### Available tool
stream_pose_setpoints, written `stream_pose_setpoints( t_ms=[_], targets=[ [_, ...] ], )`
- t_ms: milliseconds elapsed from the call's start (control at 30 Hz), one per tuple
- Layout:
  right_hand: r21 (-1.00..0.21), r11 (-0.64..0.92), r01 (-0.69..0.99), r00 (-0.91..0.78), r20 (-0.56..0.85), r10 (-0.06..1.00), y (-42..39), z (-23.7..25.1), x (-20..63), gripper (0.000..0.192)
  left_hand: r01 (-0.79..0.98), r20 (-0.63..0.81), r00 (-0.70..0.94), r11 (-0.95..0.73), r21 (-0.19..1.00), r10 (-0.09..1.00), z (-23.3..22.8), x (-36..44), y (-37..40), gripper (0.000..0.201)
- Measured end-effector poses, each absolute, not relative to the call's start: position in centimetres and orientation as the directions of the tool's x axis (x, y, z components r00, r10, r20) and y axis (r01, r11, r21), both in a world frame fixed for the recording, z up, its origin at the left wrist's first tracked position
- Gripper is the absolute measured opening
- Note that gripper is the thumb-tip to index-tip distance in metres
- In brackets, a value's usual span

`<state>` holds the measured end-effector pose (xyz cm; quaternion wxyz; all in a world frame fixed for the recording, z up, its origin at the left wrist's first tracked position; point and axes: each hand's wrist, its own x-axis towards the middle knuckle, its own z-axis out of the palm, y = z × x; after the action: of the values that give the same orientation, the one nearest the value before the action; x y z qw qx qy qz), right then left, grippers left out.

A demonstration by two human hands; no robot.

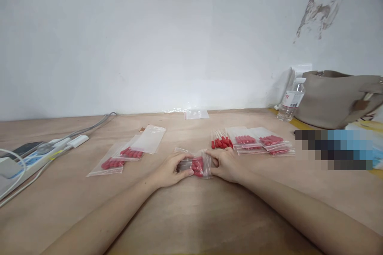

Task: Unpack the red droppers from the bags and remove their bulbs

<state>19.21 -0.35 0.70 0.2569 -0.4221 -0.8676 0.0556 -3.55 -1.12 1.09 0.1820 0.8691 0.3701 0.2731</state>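
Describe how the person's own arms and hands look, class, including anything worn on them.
The left hand and right hand are ungloved, with no rings, watch or bracelet showing. The left forearm and right forearm are bare; no sleeves are in view.

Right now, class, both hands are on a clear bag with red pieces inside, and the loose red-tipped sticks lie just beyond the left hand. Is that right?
Not quite: the head view shows the loose red-tipped sticks just beyond the right hand, not the left hand. Both hands are on the clear bag with red pieces inside, as stated.
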Motion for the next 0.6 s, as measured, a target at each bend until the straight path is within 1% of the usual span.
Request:
stream_pose_setpoints(
  t_ms=[100, 200, 267, 400, 500, 600],
  targets=[
    [-0.391, 0.667, 0.635, -0.558, 0.365, 0.745, -0.2, 1.1, 19.3, 0.025, 0.573, 0.351, 0.535, -0.636, 0.517, 0.768, 0.8, -3.5, -1.0, 0.035],
    [-0.5, 0.675, 0.542, -0.553, 0.392, 0.735, -0.2, 1.4, 19.0, 0.017, 0.596, 0.366, 0.515, -0.631, 0.497, 0.775, 0.6, -3.4, -0.9, 0.032],
    [-0.545, 0.669, 0.506, -0.533, 0.412, 0.739, -0.4, 1.5, 18.7, 0.013, 0.604, 0.379, 0.505, -0.631, 0.487, 0.776, 0.6, -3.3, -0.9, 0.03],
    [-0.596, 0.663, 0.453, -0.554, 0.394, 0.734, -0.7, 1.4, 18.1, 0.021, 0.636, 0.381, 0.479, -0.612, 0.471, 0.791, 0.6, -3.2, -1.1, 0.026],
    [-0.614, 0.692, 0.379, -0.56, 0.443, 0.7, -0.6, 1.2, 17.8, 0.02, 0.631, 0.393, 0.483, -0.623, 0.463, 0.782, 0.6, -3.1, -1.2, 0.024],
    [-0.604, 0.666, 0.438, -0.513, 0.44, 0.737, -0.5, 1.0, 17.5, 0.014, 0.615, 0.403, 0.495, -0.638, 0.464, 0.77, 0.6, -3.1, -1.2, 0.024]
  ],
)
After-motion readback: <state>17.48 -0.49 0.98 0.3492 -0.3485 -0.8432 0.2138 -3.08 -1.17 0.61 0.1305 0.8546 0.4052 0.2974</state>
